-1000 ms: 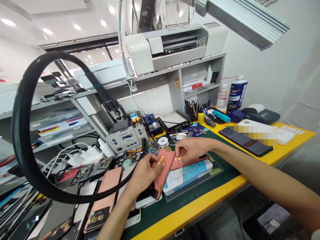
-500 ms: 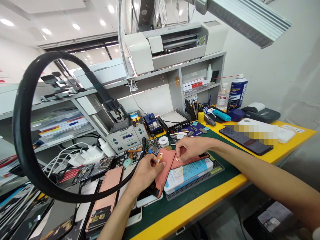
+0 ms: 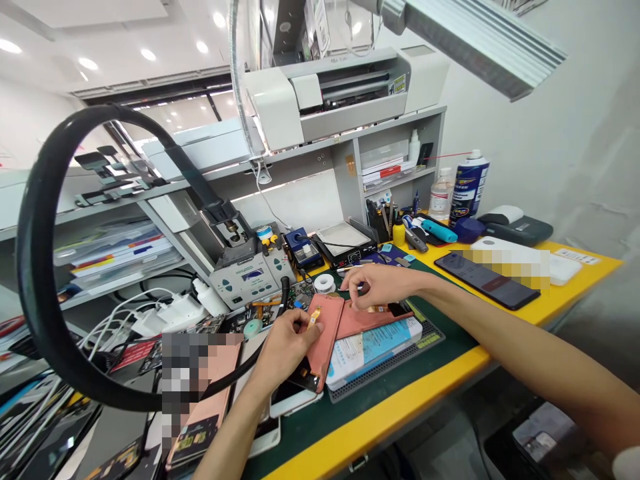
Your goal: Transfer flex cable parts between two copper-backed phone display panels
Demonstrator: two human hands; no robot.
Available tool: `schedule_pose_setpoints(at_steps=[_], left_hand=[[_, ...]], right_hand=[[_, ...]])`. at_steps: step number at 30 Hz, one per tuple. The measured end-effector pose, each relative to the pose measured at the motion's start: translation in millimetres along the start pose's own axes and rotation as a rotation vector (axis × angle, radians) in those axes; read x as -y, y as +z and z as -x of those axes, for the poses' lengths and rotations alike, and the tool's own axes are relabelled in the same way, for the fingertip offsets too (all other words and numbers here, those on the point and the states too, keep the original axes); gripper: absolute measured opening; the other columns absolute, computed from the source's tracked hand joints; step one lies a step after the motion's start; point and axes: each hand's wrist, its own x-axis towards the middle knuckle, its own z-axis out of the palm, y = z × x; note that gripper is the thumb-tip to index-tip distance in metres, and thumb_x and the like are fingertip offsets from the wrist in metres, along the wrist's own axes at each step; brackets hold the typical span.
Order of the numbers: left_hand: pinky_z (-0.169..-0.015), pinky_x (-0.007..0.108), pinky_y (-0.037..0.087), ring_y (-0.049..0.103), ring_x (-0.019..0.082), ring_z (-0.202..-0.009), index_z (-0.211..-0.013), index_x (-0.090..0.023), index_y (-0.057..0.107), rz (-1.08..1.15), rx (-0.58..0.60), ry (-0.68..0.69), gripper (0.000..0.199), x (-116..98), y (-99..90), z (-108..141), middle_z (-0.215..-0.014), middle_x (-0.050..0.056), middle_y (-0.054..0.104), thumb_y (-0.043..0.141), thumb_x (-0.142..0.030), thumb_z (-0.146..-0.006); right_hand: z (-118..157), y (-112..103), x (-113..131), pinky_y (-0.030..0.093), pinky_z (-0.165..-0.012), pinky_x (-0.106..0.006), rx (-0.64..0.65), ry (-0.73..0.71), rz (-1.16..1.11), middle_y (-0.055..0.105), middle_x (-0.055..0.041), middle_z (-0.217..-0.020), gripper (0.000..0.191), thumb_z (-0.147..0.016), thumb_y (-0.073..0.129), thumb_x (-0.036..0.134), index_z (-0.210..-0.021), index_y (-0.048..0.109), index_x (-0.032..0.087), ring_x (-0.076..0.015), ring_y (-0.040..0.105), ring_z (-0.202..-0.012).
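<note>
Between its thumb and fingers, my left hand [image 3: 289, 343] grips a pink phone frame [image 3: 326, 333], tilted, with a small yellow-orange flex cable [image 3: 315, 316] at its upper left by my fingertips. A second pink frame [image 3: 363, 321] lies on a white and blue box [image 3: 377, 350], partly behind the first. Over that second frame is my right hand [image 3: 373, 288], its fingers curled near the top edge; whether anything small is in them is hidden.
Phones and parts crowd the left, with a pink frame [image 3: 213, 393] among them. A black hose [image 3: 30, 267] loops in front. Behind stand a hot-air station [image 3: 250, 283], solder spool [image 3: 325, 284] and spray can [image 3: 469, 188]. A black phone [image 3: 487, 280] lies right.
My right hand has lifted slightly up and left from the second frame, its fingers more curled. The flex cable by my left fingers stands out more clearly. The whole view has shifted slightly.
</note>
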Motion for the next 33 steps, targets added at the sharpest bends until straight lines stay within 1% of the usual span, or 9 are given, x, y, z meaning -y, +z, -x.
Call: schedule_pose_setpoints(at_steps=[3,6,9,11,16,22,27,30,33], left_hand=[[-0.052,0.023,0.026,0.036,0.011,-0.055,-0.074,-0.017,0.058,0.039,-0.009,-0.019,0.031,-2,0.9,1,-0.062,-0.003,0.048,0.066,-0.048,-0.077],[-0.052,0.023,0.027,0.037,0.011,-0.055,-0.074,-0.017,0.06,0.15,0.005,-0.041,0.035,-3,4.4,1,-0.063,-0.003,0.049,0.069,-0.051,-0.074],[-0.051,0.023,0.028,0.039,0.011,-0.056,-0.073,-0.017,0.061,0.202,0.003,-0.055,0.038,-2,8.5,2,-0.064,-0.002,0.051,0.07,-0.054,-0.074],[-0.051,0.023,0.028,0.04,0.012,-0.057,-0.071,-0.017,0.061,0.169,-0.017,-0.049,0.038,-1,10.6,2,-0.065,-0.001,0.052,0.068,-0.055,-0.075],[-0.051,0.025,0.031,0.044,0.014,-0.057,-0.074,-0.016,0.066,0.084,-0.06,-0.036,0.038,-1,11.4,3,-0.065,0.001,0.055,0.066,-0.054,-0.077],[-0.059,0.026,0.04,0.054,0.018,-0.069,-0.074,-0.016,0.069,0.122,-0.019,-0.064,0.033,-9,6.0,7,-0.076,0.005,0.062,0.063,-0.048,-0.08],[-0.065,0.03,0.047,0.059,0.022,-0.078,-0.076,-0.015,0.071,0.038,-0.035,0.029,0.036,-3,2.8,5,-0.087,0.009,0.067,0.058,-0.048,-0.084],[-0.063,0.029,0.045,0.059,0.021,-0.074,-0.076,-0.016,0.072,0.0,-0.055,0.037,0.035,-2,1.9,5,-0.083,0.007,0.067,0.058,-0.047,-0.084],[-0.057,0.028,0.04,0.056,0.018,-0.064,-0.076,-0.016,0.071,-0.013,-0.023,-0.008,0.034,-5,1.3,7,-0.071,0.004,0.065,0.059,-0.047,-0.084]], right_hand=[[0,2,-1,0.045,-0.086,-0.027,-0.085,-0.142,0.05,0.063,-0.0077,-0.118,0.003,-0.071,0.068,0.017,-0.073,0.07,0.016,-0.0227,0.061,-0.102],[0,4,-3,0.046,-0.082,-0.027,-0.112,-0.222,0.065,0.066,-0.006,-0.102,0.002,-0.071,0.066,0.016,-0.072,0.067,0.017,-0.02,0.062,-0.093],[1,4,-3,0.045,-0.059,-0.023,-0.066,-0.167,-0.036,0.065,-0.0016,-0.078,0.004,-0.074,0.064,0.02,-0.074,0.065,0.016,-0.0139,0.06,-0.066],[2,3,-2,0.041,-0.05,-0.021,-0.031,-0.11,-0.147,0.063,0.0009,-0.067,0.006,-0.076,0.062,0.022,-0.076,0.063,0.016,-0.0116,0.057,-0.055],[4,4,4,0.044,-0.049,-0.019,-0.014,-0.065,-0.344,0.065,0.0005,-0.063,0.006,-0.073,0.063,0.02,-0.075,0.061,0.015,-0.0106,0.058,-0.053],[0,7,5,0.042,-0.043,-0.018,0.009,0.003,-0.461,0.063,0.0008,-0.056,0.009,-0.072,0.067,0.021,-0.075,0.063,0.014,-0.0095,0.055,-0.046],[-5,7,-1,0.042,-0.039,-0.017,-0.006,0.051,-0.523,0.061,0.0017,-0.052,0.012,-0.071,0.07,0.024,-0.071,0.064,0.014,-0.009,0.054,-0.04],[-7,7,-2,0.043,-0.039,-0.016,0.02,0.1,-0.586,0.061,0.0021,-0.051,0.014,-0.07,0.072,0.025,-0.071,0.063,0.014,-0.0084,0.053,-0.039],[-8,7,-4,0.042,-0.038,-0.016,0.054,0.127,-0.641,0.063,0.0014,-0.052,0.016,-0.07,0.073,0.026,-0.071,0.062,0.014,-0.009,0.055,-0.039]])
